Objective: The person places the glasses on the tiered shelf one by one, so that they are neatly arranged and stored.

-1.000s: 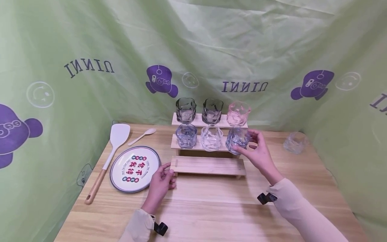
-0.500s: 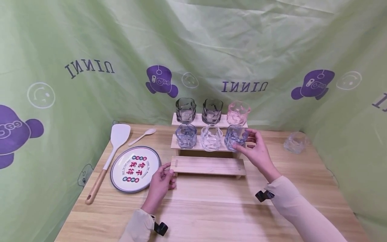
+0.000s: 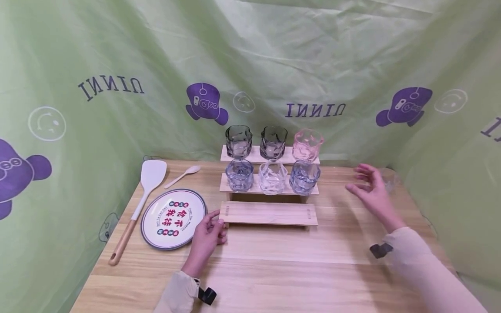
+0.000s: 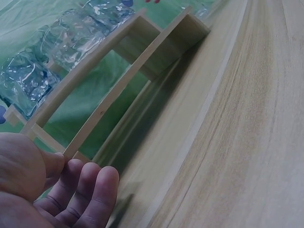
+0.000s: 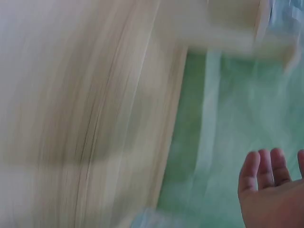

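Observation:
My left hand (image 3: 206,238) pinches the left end of the lowest board of a three-step wooden stand (image 3: 270,213), thumb against fingers at its corner (image 4: 71,151). In the head view my right hand (image 3: 373,198) is out to the right of the stand, fingers apart and holding nothing. Behind its fingertips a clear glass (image 3: 390,178) on the table is partly hidden. The middle step bears a blue glass (image 3: 239,176), a clear glass (image 3: 272,178) and another blue glass (image 3: 304,178). On the top step are two dark grey glasses (image 3: 238,142) and a pink glass (image 3: 307,145).
Left of the stand lies a white plate (image 3: 174,219) with coloured lettering. Beyond it are a white spatula (image 3: 146,187) with a wooden handle and a small pale spoon (image 3: 182,177). Green printed cloth (image 3: 266,65) encloses the table at the back and sides.
My right hand set the right-hand blue glass onto the middle step, let go of it and swung right toward the lone clear glass. My left hand stayed on the stand.

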### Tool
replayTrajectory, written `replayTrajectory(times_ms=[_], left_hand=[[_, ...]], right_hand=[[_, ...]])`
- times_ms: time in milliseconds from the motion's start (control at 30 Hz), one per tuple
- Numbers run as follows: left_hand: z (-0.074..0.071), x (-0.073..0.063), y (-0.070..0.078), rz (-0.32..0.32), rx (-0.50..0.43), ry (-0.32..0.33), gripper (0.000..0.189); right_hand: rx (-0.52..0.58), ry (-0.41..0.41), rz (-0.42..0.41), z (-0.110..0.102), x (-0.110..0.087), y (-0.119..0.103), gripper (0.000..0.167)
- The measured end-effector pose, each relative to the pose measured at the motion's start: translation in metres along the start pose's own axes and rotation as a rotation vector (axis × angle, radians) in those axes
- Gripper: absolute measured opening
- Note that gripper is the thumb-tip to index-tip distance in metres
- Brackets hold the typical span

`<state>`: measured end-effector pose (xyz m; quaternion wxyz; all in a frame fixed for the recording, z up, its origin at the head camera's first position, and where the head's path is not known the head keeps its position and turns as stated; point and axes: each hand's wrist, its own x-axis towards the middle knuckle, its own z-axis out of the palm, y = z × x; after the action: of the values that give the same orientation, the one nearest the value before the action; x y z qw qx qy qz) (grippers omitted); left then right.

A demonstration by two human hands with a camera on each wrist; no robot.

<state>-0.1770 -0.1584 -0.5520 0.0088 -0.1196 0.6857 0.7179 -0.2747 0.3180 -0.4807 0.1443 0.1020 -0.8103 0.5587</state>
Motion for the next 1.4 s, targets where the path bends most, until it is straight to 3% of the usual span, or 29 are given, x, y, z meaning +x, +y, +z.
replayTrajectory(times_ms=[167, 267, 400, 600, 800, 1133, 1400], left_hand=[[0.000, 0.000, 0.001, 0.005, 0.000, 0.002, 0.041], [0.000, -0.001, 0.001, -0.003, -0.003, 0.007, 0.042], [0.000, -0.002, 0.001, -0.004, -0.006, 0.003, 0.043], [-0.001, -0.002, 0.001, -0.007, -0.005, 0.018, 0.042], [-0.001, -0.001, 0.000, -0.004, -0.007, 0.013, 0.042], [-0.001, -0.001, 0.001, -0.010, -0.013, 0.001, 0.044], [0.000, 0.000, 0.001, -0.020, -0.010, -0.005, 0.045]], right_hand=[[-0.214, 0.091, 0.204, -0.049, 0.012, 0.032, 0.087], [-0.311, 0.056, 0.255, -0.069, 0.016, 0.048, 0.102], [-0.357, -0.008, 0.299, -0.080, 0.017, 0.058, 0.113], [-0.388, -0.003, 0.292, -0.077, 0.019, 0.057, 0.111], [-0.383, -0.134, 0.279, -0.075, 0.020, 0.060, 0.112], [-0.339, -0.257, 0.331, -0.061, 0.018, 0.074, 0.114], [-0.209, -0.213, 0.329, -0.048, 0.005, 0.080, 0.106]])
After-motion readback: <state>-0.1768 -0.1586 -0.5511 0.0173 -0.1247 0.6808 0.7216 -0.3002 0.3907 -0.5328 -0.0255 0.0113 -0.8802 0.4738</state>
